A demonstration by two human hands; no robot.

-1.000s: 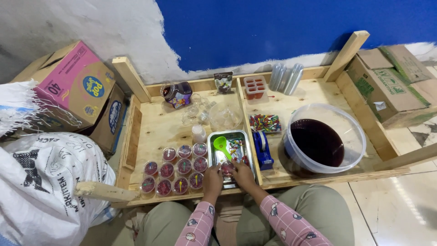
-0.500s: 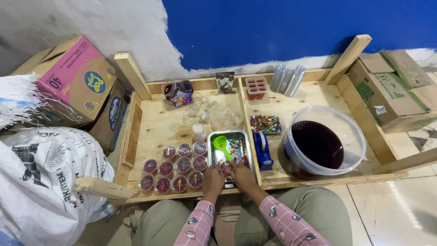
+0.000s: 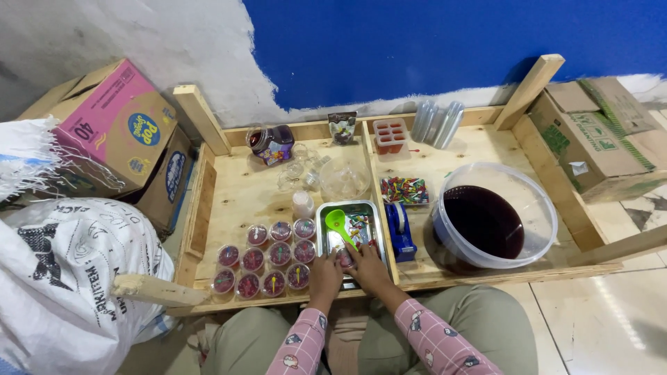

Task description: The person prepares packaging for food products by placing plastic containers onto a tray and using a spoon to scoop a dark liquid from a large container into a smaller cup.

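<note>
Over metal tray (image 3: 326,215), fingers (image 3: 345,255) pinching cup (image 3: 345,260)

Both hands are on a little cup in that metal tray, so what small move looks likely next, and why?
Probably the left hand carries the small cup over to the grid of filled cups beside the metal tray. Both it and the right hand meet at that cup at the tray's near end, and the finished cups stand in rows right there.

Plywood tray (image 3: 243,187) w/ filled cups (image 3: 267,258), steel pan (image 3: 372,219), tape dispenser (image 3: 400,230) — big bowl (image 3: 542,208).
</note>
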